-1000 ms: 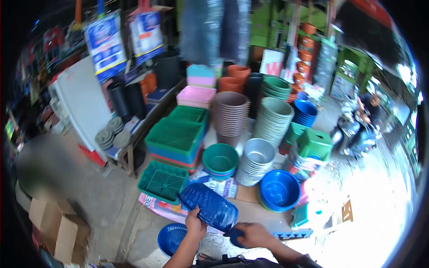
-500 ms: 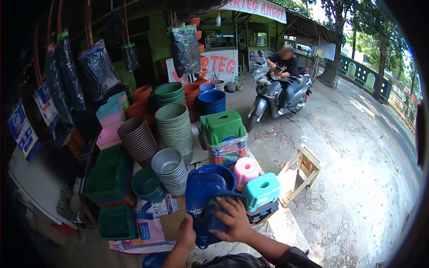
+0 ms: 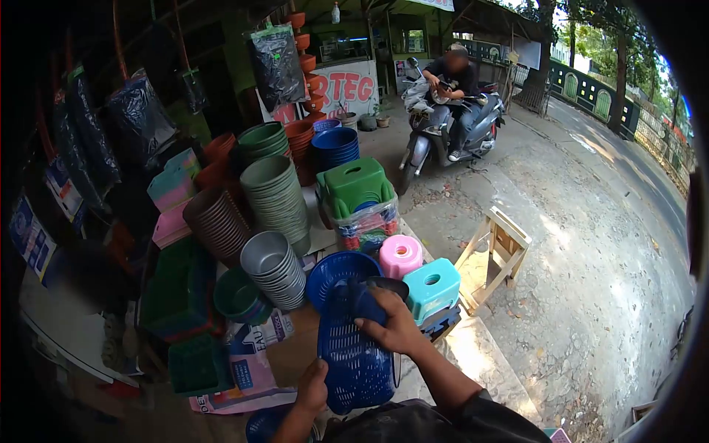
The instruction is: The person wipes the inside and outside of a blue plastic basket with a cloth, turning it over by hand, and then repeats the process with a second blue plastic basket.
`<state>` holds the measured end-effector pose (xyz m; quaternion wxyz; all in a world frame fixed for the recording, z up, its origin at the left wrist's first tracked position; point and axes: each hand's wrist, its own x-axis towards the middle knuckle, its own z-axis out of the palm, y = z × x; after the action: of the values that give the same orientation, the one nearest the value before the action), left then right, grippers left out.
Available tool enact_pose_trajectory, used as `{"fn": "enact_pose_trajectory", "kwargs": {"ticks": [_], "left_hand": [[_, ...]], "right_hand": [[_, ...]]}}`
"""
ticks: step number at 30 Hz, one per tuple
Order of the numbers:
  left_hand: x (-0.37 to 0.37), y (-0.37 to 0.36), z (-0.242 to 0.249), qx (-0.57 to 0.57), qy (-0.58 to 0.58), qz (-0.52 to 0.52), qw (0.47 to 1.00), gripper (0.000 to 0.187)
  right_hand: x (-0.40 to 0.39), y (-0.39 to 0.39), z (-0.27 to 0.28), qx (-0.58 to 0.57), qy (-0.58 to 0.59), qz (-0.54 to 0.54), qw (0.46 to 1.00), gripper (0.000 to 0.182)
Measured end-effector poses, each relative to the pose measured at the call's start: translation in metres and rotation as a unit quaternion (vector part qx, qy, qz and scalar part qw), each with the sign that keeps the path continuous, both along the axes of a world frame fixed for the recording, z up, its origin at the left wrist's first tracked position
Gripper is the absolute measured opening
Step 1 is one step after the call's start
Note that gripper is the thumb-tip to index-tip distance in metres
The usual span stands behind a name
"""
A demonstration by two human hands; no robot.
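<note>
My left hand (image 3: 312, 387) grips the left edge of a blue slotted plastic basket (image 3: 358, 373), its thumb along the rim. The basket is tilted in front of my body. My right hand (image 3: 397, 325) is closed around a dark blue cloth (image 3: 360, 304), which lies against the basket's upper part. Part of the cloth and the fingertips beneath it are hidden. Just behind stands a round blue basket (image 3: 319, 275). To the right of my right hand are a turquoise stool (image 3: 433, 286) and a pink stool (image 3: 401, 255).
Left are stacked grey pails (image 3: 272, 266), brown bins (image 3: 216, 221) and green baskets (image 3: 173, 295). A green stool stack (image 3: 358, 181) stands behind. A wooden stand (image 3: 502, 244) is to the right. Farther back, a person (image 3: 454, 81) sits on a motorbike (image 3: 443, 133).
The blue slotted basket has turned and come lower, showing more of its slotted surface. My right hand has moved up and right with the cloth. The view has shifted slightly.
</note>
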<state>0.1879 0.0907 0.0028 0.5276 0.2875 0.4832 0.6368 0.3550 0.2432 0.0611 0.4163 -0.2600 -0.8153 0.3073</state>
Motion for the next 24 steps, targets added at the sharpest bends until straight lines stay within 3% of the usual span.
{"fn": "enact_pose_trajectory", "kwargs": {"ticks": [1, 2, 3, 5, 6, 8, 10, 11, 13, 14, 16, 17, 18, 19, 20, 22, 23, 24], "left_hand": [[-0.004, 0.004, 0.003, -0.008, -0.084, -0.031, 0.996, 0.055], [-0.009, 0.008, 0.004, -0.014, -0.165, -0.062, 0.984, 0.057], [-0.015, 0.009, 0.002, -0.012, -0.168, -0.059, 0.984, 0.057], [-0.03, 0.014, -0.008, -0.022, -0.376, -0.122, 0.918, 0.053], [-0.031, 0.016, -0.025, -0.019, -0.378, -0.12, 0.918, 0.053], [-0.029, 0.012, -0.064, -0.058, -0.271, -0.027, 0.96, 0.054], [-0.015, 0.005, -0.036, -0.046, -0.239, -0.067, 0.968, 0.053], [-0.01, 0.004, -0.026, -0.032, -0.201, -0.112, 0.973, 0.051], [-0.008, 0.006, -0.028, -0.018, -0.244, -0.109, 0.963, 0.052], [-0.01, 0.01, -0.029, 0.0, -0.284, -0.106, 0.953, 0.053], [-0.02, 0.017, -0.024, 0.008, -0.337, -0.101, 0.936, 0.053], [-0.023, 0.02, -0.021, 0.015, -0.39, -0.099, 0.915, 0.054], [-0.02, 0.021, -0.017, 0.019, -0.39, -0.098, 0.915, 0.054], [-0.016, 0.021, -0.011, -0.003, -0.356, -0.069, 0.932, 0.056], [-0.011, 0.02, -0.008, -0.027, -0.32, -0.039, 0.946, 0.058], [-0.002, 0.018, -0.008, -0.045, -0.284, -0.039, 0.957, 0.059], [-0.001, 0.017, -0.007, -0.06, -0.247, -0.042, 0.966, 0.061], [-0.003, 0.018, -0.006, -0.059, -0.243, -0.043, 0.967, 0.061]], "right_hand": [[-0.006, -0.007, -0.003, 0.018, -0.048, -0.018, 0.999, 0.055], [-0.009, -0.026, -0.003, 0.071, -0.101, 0.053, 0.991, 0.055], [-0.012, -0.049, -0.003, 0.121, -0.154, 0.126, 0.972, 0.054], [-0.018, -0.072, -0.029, 0.131, -0.153, 0.148, 0.968, 0.054], [-0.02, -0.073, -0.036, 0.142, -0.151, 0.166, 0.964, 0.053], [-0.022, -0.04, -0.053, 0.127, -0.139, 0.161, 0.969, 0.052], [-0.025, -0.008, -0.064, -0.102, -0.054, 0.074, 0.991, 0.054], [-0.023, 0.001, -0.072, -0.105, -0.056, 0.075, 0.99, 0.054], [-0.021, 0.013, -0.077, -0.369, 0.032, 0.112, 0.922, 0.053], [-0.022, 0.003, -0.079, -0.366, 0.032, 0.114, 0.923, 0.053], [-0.022, -0.045, -0.068, -0.054, 0.012, 0.184, 0.981, 0.049], [-0.022, -0.053, -0.058, -0.053, 0.01, 0.187, 0.981, 0.049], [-0.023, -0.057, -0.048, 0.043, -0.021, 0.175, 0.983, 0.048], [-0.023, -0.056, -0.042, 0.138, -0.049, 0.161, 0.976, 0.046], [-0.025, -0.045, -0.045, 0.139, -0.049, 0.163, 0.976, 0.046], [-0.031, -0.017, -0.063, -0.067, 0.049, 0.094, 0.992, 0.047], [-0.033, -0.013, -0.069, -0.364, 0.072, 0.083, 0.925, 0.047], [-0.033, -0.019, -0.067, -0.363, 0.075, 0.083, 0.925, 0.047]]}}
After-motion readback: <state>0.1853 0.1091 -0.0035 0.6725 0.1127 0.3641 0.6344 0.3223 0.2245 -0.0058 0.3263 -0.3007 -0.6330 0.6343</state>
